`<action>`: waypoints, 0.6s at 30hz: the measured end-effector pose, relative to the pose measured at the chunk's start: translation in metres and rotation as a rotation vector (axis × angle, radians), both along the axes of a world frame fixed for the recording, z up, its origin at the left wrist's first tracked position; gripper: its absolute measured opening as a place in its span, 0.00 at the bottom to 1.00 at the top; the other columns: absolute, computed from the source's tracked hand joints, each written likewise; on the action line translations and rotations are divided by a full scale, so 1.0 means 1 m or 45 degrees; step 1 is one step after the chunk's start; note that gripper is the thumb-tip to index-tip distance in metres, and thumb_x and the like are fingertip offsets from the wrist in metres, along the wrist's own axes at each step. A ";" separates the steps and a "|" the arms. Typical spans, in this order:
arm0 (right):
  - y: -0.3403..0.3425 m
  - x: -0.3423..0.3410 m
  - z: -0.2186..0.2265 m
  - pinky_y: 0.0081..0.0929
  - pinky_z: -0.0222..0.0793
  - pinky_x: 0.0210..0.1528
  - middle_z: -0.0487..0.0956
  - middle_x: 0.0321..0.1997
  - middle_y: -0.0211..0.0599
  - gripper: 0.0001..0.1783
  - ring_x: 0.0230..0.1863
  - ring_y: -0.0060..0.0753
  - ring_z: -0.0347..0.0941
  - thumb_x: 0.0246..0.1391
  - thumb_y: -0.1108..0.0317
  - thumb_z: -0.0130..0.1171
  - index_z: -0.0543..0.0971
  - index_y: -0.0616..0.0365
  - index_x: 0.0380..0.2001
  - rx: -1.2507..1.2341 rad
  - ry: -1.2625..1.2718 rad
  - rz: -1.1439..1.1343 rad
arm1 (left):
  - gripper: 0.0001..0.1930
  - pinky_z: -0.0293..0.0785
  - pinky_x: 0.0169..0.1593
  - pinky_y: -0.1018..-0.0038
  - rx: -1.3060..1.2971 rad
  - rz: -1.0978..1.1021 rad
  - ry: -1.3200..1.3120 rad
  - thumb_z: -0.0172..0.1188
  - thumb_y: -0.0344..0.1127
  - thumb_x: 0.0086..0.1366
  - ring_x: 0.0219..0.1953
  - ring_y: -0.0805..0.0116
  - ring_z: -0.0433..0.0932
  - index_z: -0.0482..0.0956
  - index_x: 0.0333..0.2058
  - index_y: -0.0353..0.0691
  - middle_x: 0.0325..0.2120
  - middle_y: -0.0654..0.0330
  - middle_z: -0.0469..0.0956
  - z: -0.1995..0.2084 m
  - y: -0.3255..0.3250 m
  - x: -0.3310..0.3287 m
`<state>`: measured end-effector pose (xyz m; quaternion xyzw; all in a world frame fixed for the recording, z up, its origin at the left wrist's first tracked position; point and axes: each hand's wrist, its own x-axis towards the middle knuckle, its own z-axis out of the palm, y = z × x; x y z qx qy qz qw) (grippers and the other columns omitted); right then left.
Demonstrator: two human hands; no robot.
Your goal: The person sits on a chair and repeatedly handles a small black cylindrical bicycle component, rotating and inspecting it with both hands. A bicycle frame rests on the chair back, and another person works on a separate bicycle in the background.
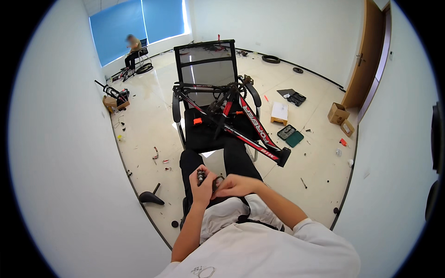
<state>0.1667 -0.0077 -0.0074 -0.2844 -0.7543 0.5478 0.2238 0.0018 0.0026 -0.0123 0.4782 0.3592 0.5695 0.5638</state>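
The left hand [204,186], raised, clasps a dark metallic part [200,177]; the right hand [237,186] bends in close beside it, its grip impossible to tell. A bicycle frame [256,124] with white lettering [269,153] lies across a mesh-backed chair [199,72] on glossy pale floor tiles [278,194], between white walls [287,21].

The left hand [203,181] partly hides a dark part [200,176]. At eleven o'clock, a person's head [131,39] is blurred; at three, a black object [436,139] is cut off.
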 end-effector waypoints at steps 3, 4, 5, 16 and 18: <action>0.020 0.014 0.023 0.25 0.64 0.35 0.75 0.26 0.36 0.17 0.29 0.22 0.66 0.62 0.61 0.52 0.80 0.66 0.39 0.184 -0.087 0.170 | 0.11 0.59 0.24 0.83 0.250 0.114 0.204 0.57 0.23 0.52 0.20 0.85 0.61 0.62 0.19 0.38 0.15 0.71 0.63 0.012 -0.003 0.002; 0.026 0.014 0.031 0.24 0.66 0.40 0.77 0.30 0.37 0.18 0.33 0.23 0.69 0.62 0.60 0.51 0.79 0.66 0.41 0.171 -0.216 0.227 | 0.11 0.63 0.25 0.83 0.346 0.133 0.254 0.56 0.22 0.53 0.20 0.84 0.65 0.62 0.19 0.38 0.15 0.70 0.66 0.012 -0.002 0.000; 0.029 0.015 0.038 0.23 0.67 0.44 0.80 0.34 0.38 0.20 0.37 0.24 0.71 0.63 0.58 0.50 0.79 0.65 0.44 0.152 -0.345 0.286 | 0.10 0.67 0.27 0.83 0.436 0.151 0.305 0.55 0.22 0.53 0.21 0.82 0.69 0.63 0.19 0.38 0.15 0.68 0.69 0.011 -0.003 -0.001; 0.023 0.014 0.070 0.32 0.69 0.54 0.76 0.54 0.45 0.22 0.53 0.31 0.74 0.66 0.61 0.43 0.71 0.60 0.58 -0.305 0.649 -0.113 | 0.05 0.70 0.23 0.81 0.084 -0.433 0.207 0.57 0.25 0.55 0.22 0.79 0.76 0.71 0.23 0.35 0.17 0.65 0.73 -0.013 -0.016 0.022; 0.003 0.012 0.084 0.31 0.72 0.50 0.78 0.49 0.46 0.19 0.49 0.31 0.76 0.66 0.62 0.45 0.74 0.63 0.52 -0.068 0.431 0.060 | 0.05 0.71 0.23 0.80 0.067 -0.235 0.030 0.57 0.26 0.55 0.22 0.78 0.76 0.72 0.23 0.36 0.17 0.65 0.73 -0.036 -0.012 0.029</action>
